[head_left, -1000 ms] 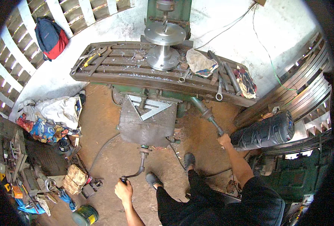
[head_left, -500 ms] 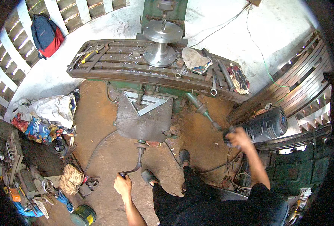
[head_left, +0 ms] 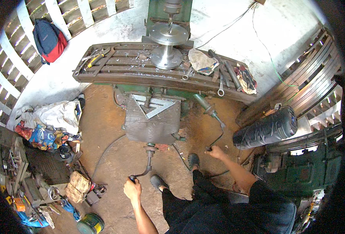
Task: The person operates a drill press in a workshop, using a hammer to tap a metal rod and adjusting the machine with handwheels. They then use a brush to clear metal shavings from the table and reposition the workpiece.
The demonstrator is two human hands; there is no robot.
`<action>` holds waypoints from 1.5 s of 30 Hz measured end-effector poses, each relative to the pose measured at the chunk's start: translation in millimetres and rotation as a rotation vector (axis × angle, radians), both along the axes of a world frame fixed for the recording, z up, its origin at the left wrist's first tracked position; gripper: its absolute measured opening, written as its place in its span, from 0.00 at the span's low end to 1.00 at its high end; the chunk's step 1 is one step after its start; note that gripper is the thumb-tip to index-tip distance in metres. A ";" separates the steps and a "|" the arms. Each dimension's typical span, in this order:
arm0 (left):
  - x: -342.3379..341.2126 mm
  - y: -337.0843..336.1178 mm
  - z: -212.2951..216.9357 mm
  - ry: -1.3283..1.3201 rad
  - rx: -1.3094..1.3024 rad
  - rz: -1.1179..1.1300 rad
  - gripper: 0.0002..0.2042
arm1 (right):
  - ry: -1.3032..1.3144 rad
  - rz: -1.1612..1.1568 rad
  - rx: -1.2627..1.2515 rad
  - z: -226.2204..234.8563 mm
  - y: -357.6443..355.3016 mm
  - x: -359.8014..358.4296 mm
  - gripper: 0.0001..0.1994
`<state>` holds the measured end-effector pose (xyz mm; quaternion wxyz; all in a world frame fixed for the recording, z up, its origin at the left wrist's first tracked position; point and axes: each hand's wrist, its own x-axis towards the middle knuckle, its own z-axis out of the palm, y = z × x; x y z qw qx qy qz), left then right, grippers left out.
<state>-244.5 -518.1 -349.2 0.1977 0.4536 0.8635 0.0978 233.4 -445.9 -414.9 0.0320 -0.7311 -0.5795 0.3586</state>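
My left hand is wrapped round the grip of a cranked handle below the machine's knee. Out to the right, my right hand closes on the end of a second crank handle, which angles down from a green shaft. Beyond both hands, a shiny flanged metal spool stands upright on the slotted machine table. A drill bit hangs from the spindle and meets the spool's upper disc; whether it is inside the metal I cannot tell. A metal triangle lies on the grey cover beneath the table.
Wrenches, a rag and metal bars lie on the table's right part, pliers on its left. A black cylindrical case stands at the right. Cloths, a tool bench and a bucket fill the left. A cable crosses the floor.
My right hand has swung its crank from the upper right down and leftward, nearer my feet. My left hand stays on its handle, almost unmoved. The whole view has shifted slightly.
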 end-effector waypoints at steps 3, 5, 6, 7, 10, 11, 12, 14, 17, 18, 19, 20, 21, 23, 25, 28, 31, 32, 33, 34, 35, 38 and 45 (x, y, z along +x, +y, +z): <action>20.2 -17.9 -4.8 0.065 -0.014 -0.016 0.15 | 0.050 -0.056 0.047 7.2 -26.8 8.6 0.34; 56.8 -39.6 -26.8 0.040 -0.074 -0.065 0.17 | 0.098 -0.160 0.086 8.8 -57.3 17.2 0.37; 78.6 -49.1 -47.4 -0.343 -0.099 0.007 0.17 | 0.076 -0.238 0.046 7.9 -74.8 21.6 0.39; 105.0 -59.0 -74.3 -0.429 -0.152 -0.055 0.18 | 0.154 -0.358 0.025 6.1 -92.6 26.7 0.38; 142.6 -57.2 -180.2 -0.507 -0.181 -0.238 0.20 | 0.183 -0.509 -0.025 -3.1 -142.4 46.1 0.32; 136.2 -44.9 -215.5 -0.510 -0.327 -0.332 0.20 | 0.153 -0.453 -0.144 -6.9 -157.7 54.3 0.29; 114.7 -31.4 -244.5 -0.484 -0.321 -0.462 0.17 | 0.075 -0.412 -0.304 -11.9 -170.3 63.4 0.25; 47.1 0.4 -273.9 -0.248 -0.215 -0.570 0.12 | 0.367 -0.589 -0.417 -21.6 -196.5 83.3 0.22; -66.5 23.7 -229.0 -0.239 -0.216 -0.196 0.15 | 0.786 -0.863 -0.565 -36.4 -231.1 111.8 0.20; -82.1 16.9 -197.4 -0.221 -0.128 -0.152 0.14 | 0.852 -0.969 -0.608 -40.6 -240.4 119.5 0.20; -94.1 6.2 -159.5 -0.143 -0.024 -0.072 0.13 | 0.893 -0.938 -0.574 -44.2 -247.6 125.8 0.19; -79.0 -8.4 -128.3 -0.327 -0.055 -0.097 0.12 | 0.835 -0.930 -0.546 -48.2 -252.1 130.5 0.18; -61.7 -27.2 -99.0 -0.413 -0.069 -0.084 0.11 | 0.793 -0.912 -0.559 -50.3 -256.3 133.7 0.17; 13.0 -58.4 -77.9 -0.657 -0.030 -0.162 0.14 | 1.249 -0.857 -0.497 -53.5 -255.3 133.1 0.16; 90.3 -71.6 -107.2 -0.686 -0.031 -0.169 0.19 | 1.025 -0.855 -0.495 -53.1 -244.6 124.6 0.16; 140.1 -56.7 -209.8 -0.666 -0.129 -0.456 0.18 | 0.852 -0.869 -0.447 -43.5 -220.1 102.8 0.16; 74.3 -9.3 -292.0 -0.393 -0.115 -0.579 0.16 | 0.929 -0.624 -0.312 -22.8 -198.2 83.7 0.13; 39.9 4.6 -298.6 -0.364 -0.157 -0.537 0.16 | 0.863 -0.606 -0.294 -14.9 -193.4 80.5 0.13; 2.2 13.4 -292.8 -0.339 -0.194 -0.492 0.16 | 0.802 -0.585 -0.289 -6.8 -191.3 78.1 0.13; -29.3 18.4 -275.0 -0.295 -0.225 -0.436 0.16 | 0.754 -0.562 -0.289 0.4 -190.7 75.9 0.13; -59.1 21.4 -246.3 -0.226 -0.223 -0.340 0.16 | 0.698 -0.535 -0.261 8.1 -191.8 76.1 0.13; -74.5 2.6 -138.0 -0.197 -0.127 -0.071 0.14 | 0.844 -0.758 -0.254 19.8 -199.3 82.5 0.14; 67.7 -48.6 -50.1 -0.586 -0.026 -0.113 0.16 | 0.666 -0.651 -0.461 -9.2 -218.1 87.4 0.15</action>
